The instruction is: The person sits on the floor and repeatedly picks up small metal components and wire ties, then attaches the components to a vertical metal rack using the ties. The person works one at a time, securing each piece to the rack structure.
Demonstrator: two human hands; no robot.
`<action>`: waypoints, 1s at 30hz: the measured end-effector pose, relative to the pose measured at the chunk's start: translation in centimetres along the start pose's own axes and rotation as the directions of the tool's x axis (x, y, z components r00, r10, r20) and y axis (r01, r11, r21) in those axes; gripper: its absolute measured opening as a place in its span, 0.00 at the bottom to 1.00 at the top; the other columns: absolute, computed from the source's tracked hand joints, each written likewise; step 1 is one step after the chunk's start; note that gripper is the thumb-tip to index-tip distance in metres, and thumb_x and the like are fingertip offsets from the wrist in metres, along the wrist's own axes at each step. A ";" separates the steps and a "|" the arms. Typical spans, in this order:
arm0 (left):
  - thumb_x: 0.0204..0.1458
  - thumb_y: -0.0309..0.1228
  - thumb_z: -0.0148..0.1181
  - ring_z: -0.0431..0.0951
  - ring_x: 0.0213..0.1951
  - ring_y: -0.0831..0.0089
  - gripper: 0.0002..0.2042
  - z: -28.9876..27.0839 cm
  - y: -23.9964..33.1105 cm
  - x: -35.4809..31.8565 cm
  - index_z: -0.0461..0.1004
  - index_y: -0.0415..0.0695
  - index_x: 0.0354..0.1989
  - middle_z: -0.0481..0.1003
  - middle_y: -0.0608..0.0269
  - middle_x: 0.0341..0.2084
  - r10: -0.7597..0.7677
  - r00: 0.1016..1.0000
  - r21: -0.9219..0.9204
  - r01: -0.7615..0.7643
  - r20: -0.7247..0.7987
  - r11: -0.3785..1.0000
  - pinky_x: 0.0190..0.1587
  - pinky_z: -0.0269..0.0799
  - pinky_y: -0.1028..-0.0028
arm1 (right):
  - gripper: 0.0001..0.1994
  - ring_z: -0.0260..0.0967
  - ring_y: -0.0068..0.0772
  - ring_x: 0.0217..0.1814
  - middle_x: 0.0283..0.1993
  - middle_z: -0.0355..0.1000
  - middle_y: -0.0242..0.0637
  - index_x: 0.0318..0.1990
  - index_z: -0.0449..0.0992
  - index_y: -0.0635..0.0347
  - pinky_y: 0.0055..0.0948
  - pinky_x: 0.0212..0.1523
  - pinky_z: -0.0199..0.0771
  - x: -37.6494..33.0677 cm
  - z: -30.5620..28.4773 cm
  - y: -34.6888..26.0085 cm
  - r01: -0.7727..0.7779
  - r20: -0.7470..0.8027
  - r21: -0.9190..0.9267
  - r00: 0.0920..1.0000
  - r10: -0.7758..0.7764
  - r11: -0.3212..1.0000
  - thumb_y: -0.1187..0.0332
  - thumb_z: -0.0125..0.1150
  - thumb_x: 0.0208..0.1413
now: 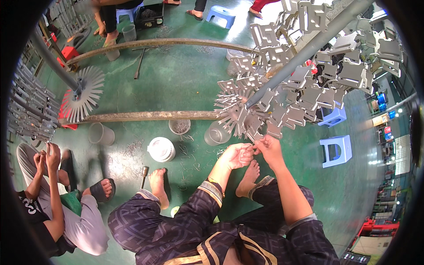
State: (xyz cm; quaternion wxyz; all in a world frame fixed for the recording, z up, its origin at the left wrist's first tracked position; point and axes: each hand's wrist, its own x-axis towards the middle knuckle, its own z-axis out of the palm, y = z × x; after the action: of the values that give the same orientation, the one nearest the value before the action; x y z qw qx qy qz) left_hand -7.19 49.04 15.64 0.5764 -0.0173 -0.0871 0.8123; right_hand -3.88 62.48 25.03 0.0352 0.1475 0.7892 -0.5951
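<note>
My left hand [238, 156] is closed, its fingers curled with the thumb side toward my right hand. My right hand [269, 151] pinches at the same spot, its fingertips close to the lower edge of a grey metal bracket [253, 134]. Whatever lies between the fingertips is too small to make out. Above my hands, many flat grey brackets [304, 95] with cut-outs hang in tiers around a slanting grey pole [293, 59]. At the pole's lower end, thin metal blades [232, 110] fan out in a ring.
Left of my hands stand a clear bucket [216, 134], a tub of metal hooks [180, 126] and a white bucket [161, 150]. Loose hooks [187, 154] litter the green floor. A wooden beam [150, 116] crosses ahead. A co-worker's hands [49, 158] work at the left rack. Blue stools [335, 151] stand right.
</note>
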 end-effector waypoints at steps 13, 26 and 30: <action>0.56 0.37 0.48 0.63 0.16 0.81 0.13 2.2 -0.9 -0.1 0.69 0.42 0.25 0.64 0.74 0.14 0.480 0.844 0.838 -0.068 -0.241 0.541 0.18 0.57 0.82 | 0.06 0.68 0.19 0.20 0.20 0.70 0.33 0.24 0.71 0.66 0.19 0.22 0.69 1.1 0.2 1.7 0.061 -0.217 -0.105 0.973 -0.083 0.993 0.74 0.61 0.44; 0.48 0.30 0.56 0.72 0.23 0.59 0.07 2.8 -2.5 -0.4 0.70 0.41 0.22 0.71 0.58 0.19 0.756 0.455 0.738 0.266 0.471 -0.620 0.26 0.67 0.64 | 0.07 0.72 0.26 0.22 0.23 0.73 0.41 0.23 0.71 0.71 0.22 0.21 0.73 1.6 0.9 0.0 -0.117 -0.170 -0.014 0.979 0.113 0.993 0.77 0.63 0.41; 0.49 0.31 0.57 0.70 0.18 0.73 0.08 2.1 -1.9 -1.0 0.73 0.39 0.25 0.69 0.66 0.15 0.881 0.437 0.929 0.216 0.183 -0.300 0.22 0.65 0.72 | 0.07 0.73 0.28 0.24 0.23 0.73 0.41 0.24 0.72 0.71 0.21 0.21 0.74 2.5 0.9 0.6 -0.107 -0.192 0.003 0.976 0.105 0.994 0.77 0.65 0.40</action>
State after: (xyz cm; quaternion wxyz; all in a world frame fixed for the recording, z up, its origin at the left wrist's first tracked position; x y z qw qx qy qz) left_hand -5.37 48.46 17.98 0.0069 0.0629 0.7702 0.6346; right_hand -6.17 62.26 23.61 -0.0087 0.2459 0.7821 -0.5724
